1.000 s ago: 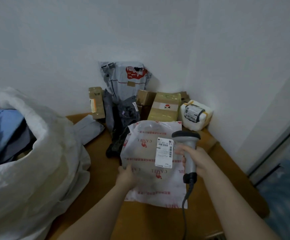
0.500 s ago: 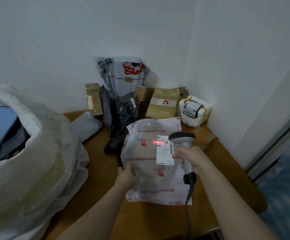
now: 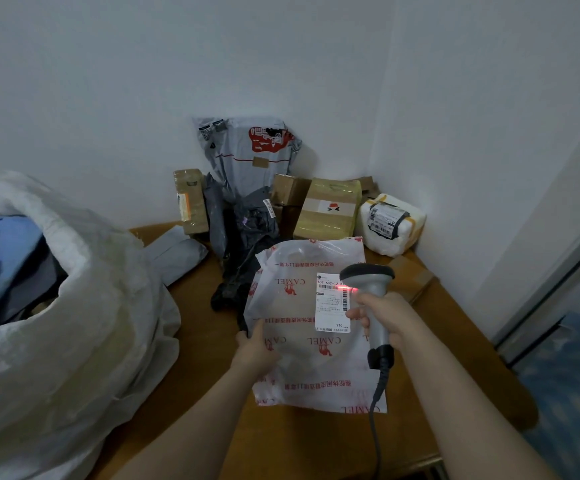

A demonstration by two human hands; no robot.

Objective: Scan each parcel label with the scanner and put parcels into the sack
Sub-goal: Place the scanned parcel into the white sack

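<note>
L hand [image 3: 257,351] grips white parcel [image 3: 302,358] edge, tilts label [image 3: 332,301] up; R hand [image 3: 385,317] clamped on scanner [image 3: 371,306], beam on barcode. Sack [image 3: 73,323] at 9 o'clock.

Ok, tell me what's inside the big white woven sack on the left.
Through the white woven sack's mouth, a blue soft package and a dark grey package beside it show. Anything deeper is hidden by the sack's wall.

Sack [image 3: 73,323] cut off at left edge; scanner cable [image 3: 372,427] exits bottom; label [image 3: 331,303] print unreadable.
</note>
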